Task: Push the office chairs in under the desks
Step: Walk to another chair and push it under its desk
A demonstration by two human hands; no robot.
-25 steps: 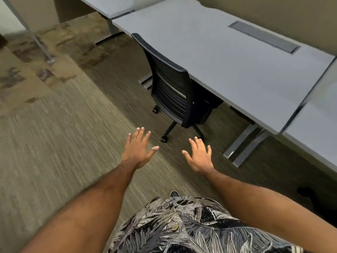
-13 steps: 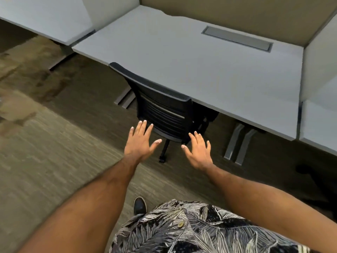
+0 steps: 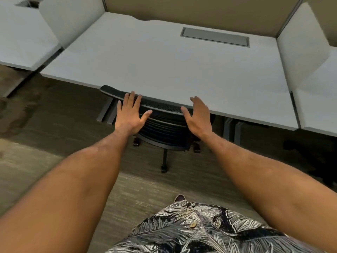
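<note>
Bare palms were both open, fingers spread — left hand (image 3: 130,114) lay flat over the top rail of the chair (image 3: 164,128) backrest, fingertips on or just above it; right hand (image 3: 197,115) was edge-on at the rail's other end, thumb toward the mesh. Couldn't tell whether either was truly pressing or just hovering; neither gripped anything.

Chair sat with the black mesh back right at the front edge of the grey desk (image 3: 164,70), seat already tucked beneath, one caster leg (image 3: 165,161) trailing out over the carpet (image 3: 45,161) toward the person.

My read: this one was nearly home. To finish well, push with flat palms low on the rail, equal load left and right so it didn't swivel — the back looked slightly skewed, left end further out. Ease off as the rail met the desk edge; fingers on top of the rail risked a pinch against the desktop.
</note>
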